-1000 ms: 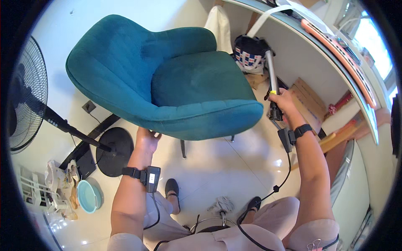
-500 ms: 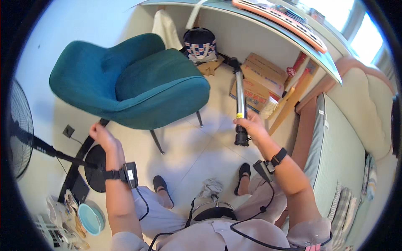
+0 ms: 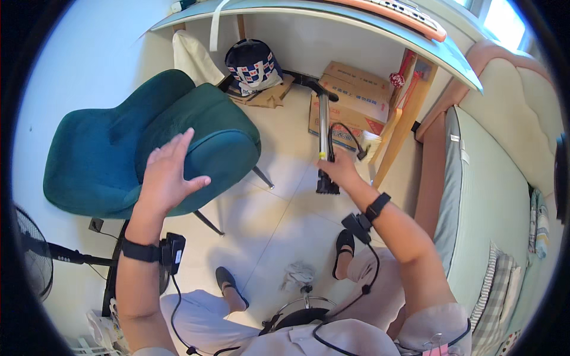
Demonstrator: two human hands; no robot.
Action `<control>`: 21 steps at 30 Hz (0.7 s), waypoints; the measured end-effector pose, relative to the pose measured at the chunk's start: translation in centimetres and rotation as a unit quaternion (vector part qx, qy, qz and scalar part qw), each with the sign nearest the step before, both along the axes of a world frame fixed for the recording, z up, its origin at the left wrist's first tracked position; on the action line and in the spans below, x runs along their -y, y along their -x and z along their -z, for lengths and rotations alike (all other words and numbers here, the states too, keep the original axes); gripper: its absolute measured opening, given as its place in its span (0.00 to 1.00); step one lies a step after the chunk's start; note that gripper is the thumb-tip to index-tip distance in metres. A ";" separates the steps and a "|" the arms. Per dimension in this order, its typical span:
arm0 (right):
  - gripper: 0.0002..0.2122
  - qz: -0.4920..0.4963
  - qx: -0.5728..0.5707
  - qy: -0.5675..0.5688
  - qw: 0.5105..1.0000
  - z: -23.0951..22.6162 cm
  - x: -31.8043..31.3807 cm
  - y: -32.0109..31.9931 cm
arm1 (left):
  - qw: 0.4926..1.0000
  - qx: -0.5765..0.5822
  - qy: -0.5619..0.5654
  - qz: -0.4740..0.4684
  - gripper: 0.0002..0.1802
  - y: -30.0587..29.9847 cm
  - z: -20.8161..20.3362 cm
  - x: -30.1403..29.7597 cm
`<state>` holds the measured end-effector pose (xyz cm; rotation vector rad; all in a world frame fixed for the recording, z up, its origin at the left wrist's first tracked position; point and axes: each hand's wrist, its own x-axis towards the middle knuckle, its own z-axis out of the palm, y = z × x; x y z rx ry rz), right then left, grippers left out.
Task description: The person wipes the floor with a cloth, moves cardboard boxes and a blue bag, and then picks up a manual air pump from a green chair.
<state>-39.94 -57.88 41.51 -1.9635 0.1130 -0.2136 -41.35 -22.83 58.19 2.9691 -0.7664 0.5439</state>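
Note:
My right hand (image 3: 340, 167) is closed around the lower part of a hand air pump (image 3: 323, 121). The pump has a silver barrel, a black T-shaped handle at its far end and a black foot at the near end. Its black hose (image 3: 350, 132) loops out to the right beside the barrel. Over on the left, my left hand (image 3: 168, 172) is open, fingers stretched and thumb apart, with nothing in it. It is in front of the dark teal armchair (image 3: 205, 127); whether it touches the seat I cannot tell.
Beneath the desk (image 3: 356, 15) are a patterned bag (image 3: 255, 66) and cardboard boxes (image 3: 350, 98). A wooden desk leg (image 3: 405, 121) stands right of the boxes. The bed (image 3: 481, 196) runs along the right, a black fan (image 3: 89, 255) stands at left, and a wheeled stool (image 3: 303, 317) is below me.
My left hand has risen from beside the chair and spread its fingers. My right hand still holds the pump, now turned with its handle and hose showing. The whole view has shifted.

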 end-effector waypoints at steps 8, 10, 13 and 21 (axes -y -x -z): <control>0.18 0.151 -0.060 0.211 0.964 -3.7 8.0 -13.6 | 0.960 -0.253 0.118 0.018 0.31 -5.2 0.4 2.4; 0.20 0.175 -0.020 0.238 0.955 -2.1 11.4 -17.6 | 0.966 -0.226 0.121 0.032 0.30 -5.5 0.9 2.9; 0.21 0.237 -0.028 0.277 0.931 -1.6 12.8 -22.3 | 0.971 -0.205 0.124 0.020 0.28 -5.6 1.0 3.2; 0.13 0.222 -0.131 0.350 0.901 1.5 16.5 -29.8 | 0.970 -0.218 0.104 0.021 0.31 -7.0 1.4 2.5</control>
